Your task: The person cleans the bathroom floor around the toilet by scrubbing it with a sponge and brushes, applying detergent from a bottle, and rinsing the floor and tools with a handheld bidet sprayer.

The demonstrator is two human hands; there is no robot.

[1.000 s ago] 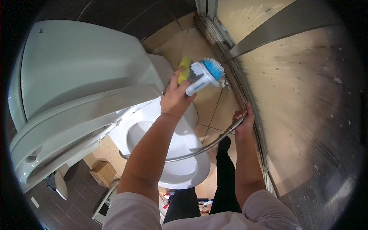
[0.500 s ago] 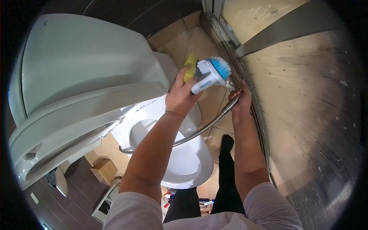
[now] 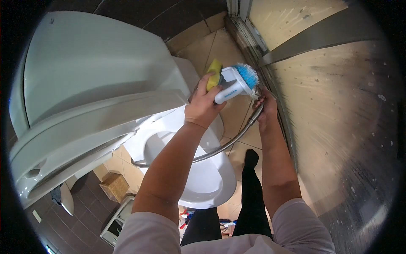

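My left hand [image 3: 204, 105] is closed around a white-handled scrub brush [image 3: 229, 92] with blue and white bristles, and a yellow sponge [image 3: 214, 75] sits in the same grip. The bristles point to the upper right. Close beside the brush, my right hand [image 3: 266, 108] is wrapped round a bidet sprayer [image 3: 257, 92], whose head is partly hidden by the fingers. From it a metal hose [image 3: 224, 147] curves down to the left, passing over the toilet bowl [image 3: 226, 186] and behind my left forearm.
The raised toilet lid and seat [image 3: 101, 110] lean against the cistern [image 3: 97, 59] on the left. A stained glass panel [image 3: 334, 106] with a metal frame stands close on the right. Beige floor tiles [image 3: 243, 122] lie below, with a woven box [image 3: 114, 188] at lower left.
Both hands stay close together with the same holds. The brush and sponge have shifted slightly to the right in view, nearer the sprayer.
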